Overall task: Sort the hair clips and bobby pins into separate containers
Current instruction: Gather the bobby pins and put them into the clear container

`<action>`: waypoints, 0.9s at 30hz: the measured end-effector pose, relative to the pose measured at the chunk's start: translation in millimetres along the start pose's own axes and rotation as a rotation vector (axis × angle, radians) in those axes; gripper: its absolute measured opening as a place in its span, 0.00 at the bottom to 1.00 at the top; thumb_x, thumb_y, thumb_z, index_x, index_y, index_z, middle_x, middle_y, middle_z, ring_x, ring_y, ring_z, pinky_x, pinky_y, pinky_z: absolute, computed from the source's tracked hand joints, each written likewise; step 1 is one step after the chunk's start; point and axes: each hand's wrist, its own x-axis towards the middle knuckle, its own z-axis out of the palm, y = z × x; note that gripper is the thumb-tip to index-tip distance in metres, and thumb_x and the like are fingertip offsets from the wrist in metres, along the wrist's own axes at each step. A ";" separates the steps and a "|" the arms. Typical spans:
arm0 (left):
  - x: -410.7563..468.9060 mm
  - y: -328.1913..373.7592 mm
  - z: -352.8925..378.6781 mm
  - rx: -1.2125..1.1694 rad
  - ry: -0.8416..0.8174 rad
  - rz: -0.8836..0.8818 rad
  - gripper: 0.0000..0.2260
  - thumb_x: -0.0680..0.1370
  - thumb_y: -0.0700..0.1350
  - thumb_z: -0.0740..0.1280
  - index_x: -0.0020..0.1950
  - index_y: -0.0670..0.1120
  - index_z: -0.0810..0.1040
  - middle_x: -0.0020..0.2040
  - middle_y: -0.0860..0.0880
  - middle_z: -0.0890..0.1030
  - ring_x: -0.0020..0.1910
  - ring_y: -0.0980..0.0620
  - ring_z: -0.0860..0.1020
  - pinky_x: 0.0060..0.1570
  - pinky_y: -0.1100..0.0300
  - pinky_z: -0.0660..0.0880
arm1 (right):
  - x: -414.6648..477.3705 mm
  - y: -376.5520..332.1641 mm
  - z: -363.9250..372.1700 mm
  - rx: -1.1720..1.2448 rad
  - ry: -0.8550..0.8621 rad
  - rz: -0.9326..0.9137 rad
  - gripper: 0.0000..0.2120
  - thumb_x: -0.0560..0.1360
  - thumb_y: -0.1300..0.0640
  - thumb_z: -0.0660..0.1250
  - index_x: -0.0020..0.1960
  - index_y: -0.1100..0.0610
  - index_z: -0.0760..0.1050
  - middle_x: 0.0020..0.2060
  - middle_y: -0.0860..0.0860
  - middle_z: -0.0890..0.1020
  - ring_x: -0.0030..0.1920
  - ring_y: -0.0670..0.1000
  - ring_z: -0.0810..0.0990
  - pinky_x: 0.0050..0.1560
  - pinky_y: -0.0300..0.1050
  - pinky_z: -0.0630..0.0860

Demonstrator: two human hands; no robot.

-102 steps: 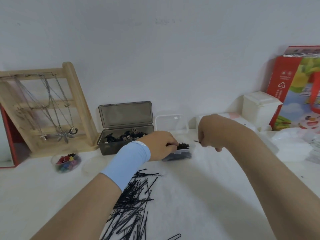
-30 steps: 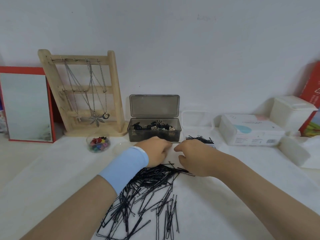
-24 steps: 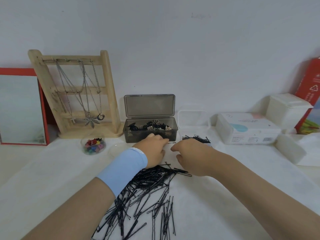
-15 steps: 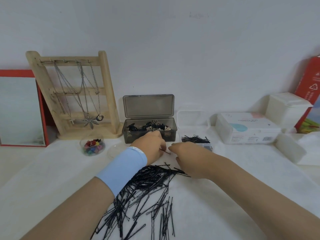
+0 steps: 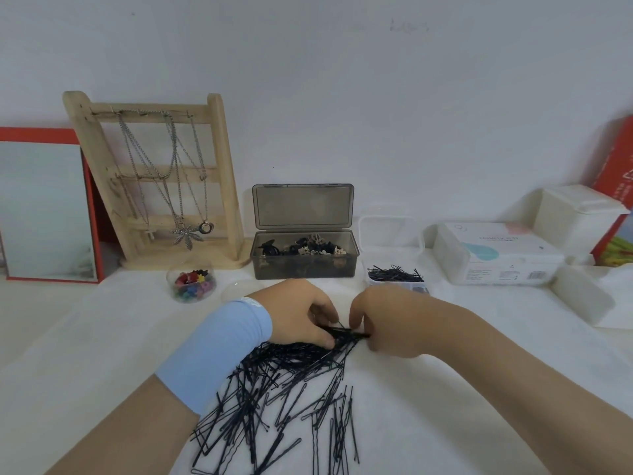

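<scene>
A heap of black bobby pins (image 5: 287, 399) lies on the white cloth in front of me. My left hand (image 5: 301, 313), with a pale blue wristband, and my right hand (image 5: 390, 320) meet at the heap's far end, both pinching a small bundle of bobby pins (image 5: 346, 332) between curled fingers. Behind them a clear small box (image 5: 394, 281) holds bobby pins. Left of it, an open smoky grey box (image 5: 305, 258) holds black and beige hair clips.
A small round clear pot (image 5: 191, 284) of coloured clips sits at the left, its lid (image 5: 236, 291) beside it. A wooden necklace stand (image 5: 161, 180) and a red-framed mirror (image 5: 44, 207) stand against the wall. White boxes (image 5: 496, 255) and a red carton (image 5: 616, 186) fill the right.
Both hands have come back from near the boxes toward me, down onto the far end of the heap, and now pinch a bundle of pins there.
</scene>
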 end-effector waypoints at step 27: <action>-4.2 -7.0 -12.4 0.065 -0.039 -0.046 0.13 0.71 0.57 0.74 0.54 0.59 0.83 0.47 0.62 0.82 0.48 0.61 0.80 0.56 0.54 0.78 | 7.2 -22.4 7.1 0.291 0.040 0.038 0.20 0.65 0.37 0.75 0.45 0.53 0.81 0.41 0.51 0.83 0.42 0.52 0.81 0.43 0.48 0.79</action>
